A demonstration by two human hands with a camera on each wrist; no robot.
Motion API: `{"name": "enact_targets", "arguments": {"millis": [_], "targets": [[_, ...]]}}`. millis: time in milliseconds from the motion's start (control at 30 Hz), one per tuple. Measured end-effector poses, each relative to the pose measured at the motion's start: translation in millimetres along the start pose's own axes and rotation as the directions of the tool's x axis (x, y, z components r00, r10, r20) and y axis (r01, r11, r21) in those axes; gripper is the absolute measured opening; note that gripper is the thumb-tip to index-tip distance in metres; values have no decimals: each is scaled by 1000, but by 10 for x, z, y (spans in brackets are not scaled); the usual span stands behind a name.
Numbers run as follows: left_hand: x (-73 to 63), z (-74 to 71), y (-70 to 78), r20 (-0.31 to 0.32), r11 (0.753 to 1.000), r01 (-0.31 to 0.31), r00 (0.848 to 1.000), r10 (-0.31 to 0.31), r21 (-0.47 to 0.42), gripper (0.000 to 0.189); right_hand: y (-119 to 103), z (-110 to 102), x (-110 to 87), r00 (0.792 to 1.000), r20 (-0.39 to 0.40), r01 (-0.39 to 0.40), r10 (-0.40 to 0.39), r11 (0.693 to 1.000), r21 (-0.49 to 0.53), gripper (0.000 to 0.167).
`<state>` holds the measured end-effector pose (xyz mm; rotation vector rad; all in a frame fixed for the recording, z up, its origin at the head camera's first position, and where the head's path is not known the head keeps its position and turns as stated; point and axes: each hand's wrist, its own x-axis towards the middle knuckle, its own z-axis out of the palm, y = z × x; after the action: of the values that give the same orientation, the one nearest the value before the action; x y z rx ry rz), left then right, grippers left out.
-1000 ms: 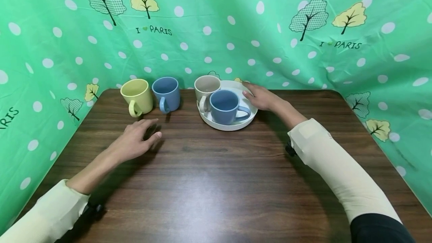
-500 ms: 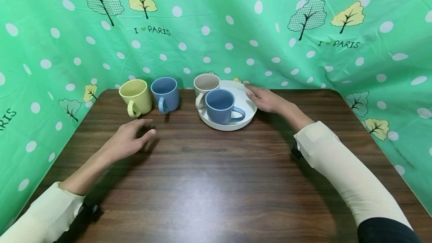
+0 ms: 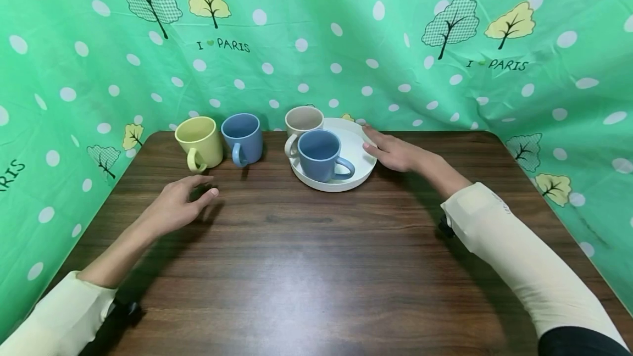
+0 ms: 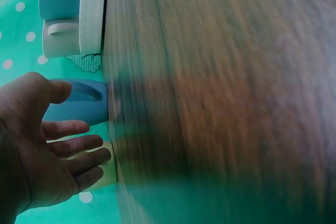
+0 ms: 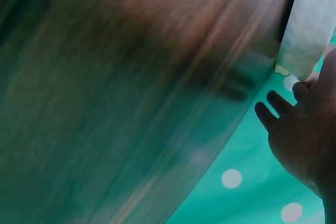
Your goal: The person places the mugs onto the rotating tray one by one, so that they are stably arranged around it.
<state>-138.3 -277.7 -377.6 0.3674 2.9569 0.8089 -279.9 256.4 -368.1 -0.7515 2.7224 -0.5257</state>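
In the head view a round white tray (image 3: 359,165) bears a beige mug (image 3: 304,120) at its left and a blue mug (image 3: 316,161) toward the front. My right hand (image 3: 399,154) is at the tray's right rim, fingers extended along its edge and thumb over the rim. My left hand (image 3: 174,205) hovers low over the table with nothing in it, fingers loosely spread. Just beyond its fingertips stand a yellow mug (image 3: 204,142) and a second blue mug (image 3: 247,139). The left wrist view shows the left palm (image 4: 44,150) facing these mugs, apart from them.
The dark wooden table (image 3: 306,268) runs toward me from the row of mugs. A green dotted curtain (image 3: 316,32) hangs along the table's back and sides, close behind the mugs and tray.
The two mugs on the tray have shifted round clockwise, the blue one leftward, while my right hand has come right and nearer along the rim. My left hand has drawn back leftward.
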Motion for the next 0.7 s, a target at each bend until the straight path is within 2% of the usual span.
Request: {"name": "enact_targets", "arguments": {"millis": [400,700], "targets": [[11,-59,-92,12,999,48,999,-49,11,61,21,85,-33,1000,18,-11,12,997,-80,80],[2,-100,-127,-27,995,100,995,-101,-18,62,38,95,-61,1000,0,3,-3,991,-137,80]]}}
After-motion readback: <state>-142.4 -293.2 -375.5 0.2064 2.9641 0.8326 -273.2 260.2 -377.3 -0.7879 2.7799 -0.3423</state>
